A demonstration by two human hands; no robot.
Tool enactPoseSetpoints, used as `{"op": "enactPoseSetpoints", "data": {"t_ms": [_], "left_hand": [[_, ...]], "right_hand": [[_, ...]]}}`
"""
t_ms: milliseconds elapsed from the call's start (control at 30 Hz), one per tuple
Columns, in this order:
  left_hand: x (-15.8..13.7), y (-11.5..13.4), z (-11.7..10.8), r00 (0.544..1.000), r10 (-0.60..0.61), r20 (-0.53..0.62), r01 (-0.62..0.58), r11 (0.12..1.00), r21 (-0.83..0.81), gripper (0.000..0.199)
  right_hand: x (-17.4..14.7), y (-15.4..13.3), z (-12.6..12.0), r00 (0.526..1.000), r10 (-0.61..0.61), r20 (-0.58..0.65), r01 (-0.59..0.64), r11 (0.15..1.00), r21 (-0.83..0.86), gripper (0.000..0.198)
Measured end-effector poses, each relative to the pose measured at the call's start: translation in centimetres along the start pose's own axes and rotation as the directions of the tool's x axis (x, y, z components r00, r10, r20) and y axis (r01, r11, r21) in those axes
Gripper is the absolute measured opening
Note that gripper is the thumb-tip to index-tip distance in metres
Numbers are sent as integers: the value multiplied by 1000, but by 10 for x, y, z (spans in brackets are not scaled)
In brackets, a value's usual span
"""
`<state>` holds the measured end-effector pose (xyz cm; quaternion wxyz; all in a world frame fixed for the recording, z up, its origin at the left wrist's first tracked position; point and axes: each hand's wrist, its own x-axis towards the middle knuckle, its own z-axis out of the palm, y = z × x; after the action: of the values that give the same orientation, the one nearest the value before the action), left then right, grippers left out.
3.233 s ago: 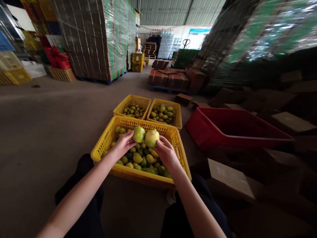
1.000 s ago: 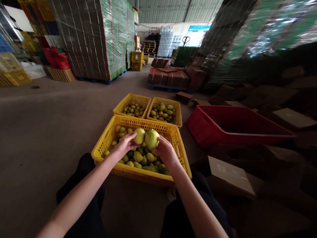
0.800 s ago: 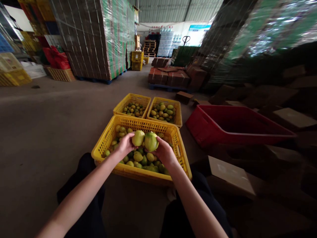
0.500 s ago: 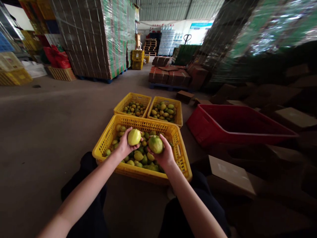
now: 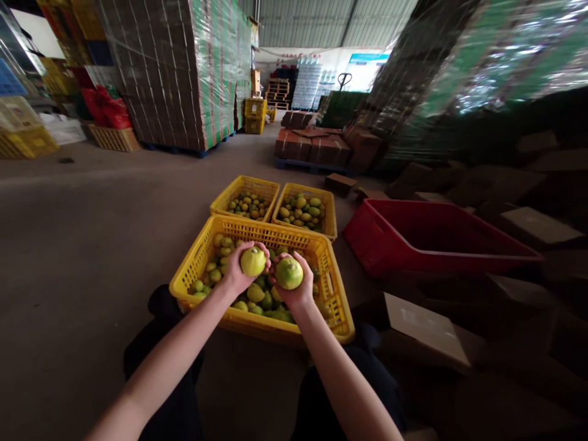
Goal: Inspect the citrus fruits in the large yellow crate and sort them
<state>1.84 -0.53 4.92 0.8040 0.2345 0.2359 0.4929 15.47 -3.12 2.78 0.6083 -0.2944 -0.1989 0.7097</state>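
Note:
My left hand (image 5: 239, 269) is closed round a yellow lemon (image 5: 253, 261), its fingers curled along the far side. In my right hand (image 5: 298, 294) rests a greener lemon (image 5: 289, 273), gripped from below and behind. Both hands are held side by side above a large yellow crate (image 5: 187, 263), with the fingertips close together. Many yellow and green lemons (image 5: 255, 293) lie in that crate, partly hidden by my hands and forearms.
Behind the large crate stand two smaller yellow crates, the left one (image 5: 220, 195) and the right one (image 5: 331, 214), both holding fruit. A red tub (image 5: 381, 245) and cardboard boxes (image 5: 425, 327) are on the right. Wrapped pallet stacks (image 5: 160, 73) rise further back.
My hands have come closer together, and both lemons have turned in the grip so that their knobbed ends face me. The view has shifted slightly.

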Motion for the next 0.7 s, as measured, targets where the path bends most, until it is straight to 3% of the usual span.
{"op": "enactPoseSetpoints", "data": {"t_ms": [233,367,500,700], "left_hand": [[-3,3,-2,990,100,104,-116,979,166,18],[-3,6,-3,999,35,-37,-29,989,146,20],[1,5,-9,973,-68,-221,73,997,14,19],[1,6,-16,955,-63,-289,18,988,-156,27]], "right_hand": [[-3,-4,2,999,-33,25,33,999,-35,28],[-2,-4,1,1000,21,-13,-21,1000,-14,28],[0,-1,-1,994,36,-105,-32,998,46,24],[1,2,-9,999,1,-53,9,981,193,18]]}}
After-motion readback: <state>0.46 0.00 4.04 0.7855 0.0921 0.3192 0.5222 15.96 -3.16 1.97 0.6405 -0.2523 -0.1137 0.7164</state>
